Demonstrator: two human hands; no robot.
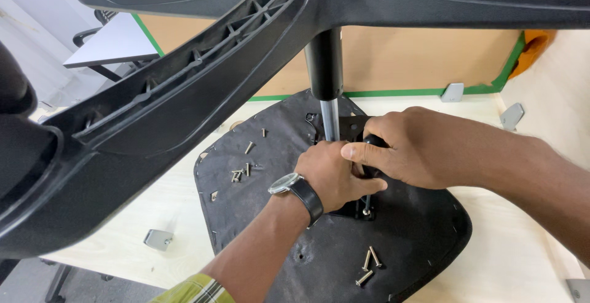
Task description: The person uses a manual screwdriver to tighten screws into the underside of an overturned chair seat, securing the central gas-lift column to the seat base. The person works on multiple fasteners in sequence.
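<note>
- I see my left hand [335,177], with a dark-strapped wristwatch [294,187], curled shut around the black metal mounting plate [353,132] at the centre of the upturned black fabric-covered chair seat [344,247].
- My right hand [402,149] comes in from the right, fingers wrapped and thumb pressed on a black handle [373,140]; I cannot tell what tool it belongs to.
- The shiny steel gas-lift column [330,115] stands upright just beyond both hands, its long axis vertical, rising into the black plastic star-shaped chair base [184,100] overhead. Both hands are touching beside it; the left is slightly nearer.
- Loose silver screws [241,173] lie left on the seat, 3 more screws [367,265] near me.
- The seat rests on a pale wooden tabletop [528,247] with grey metal brackets [158,239]; a brown board with green edging [418,63] stands far behind.
</note>
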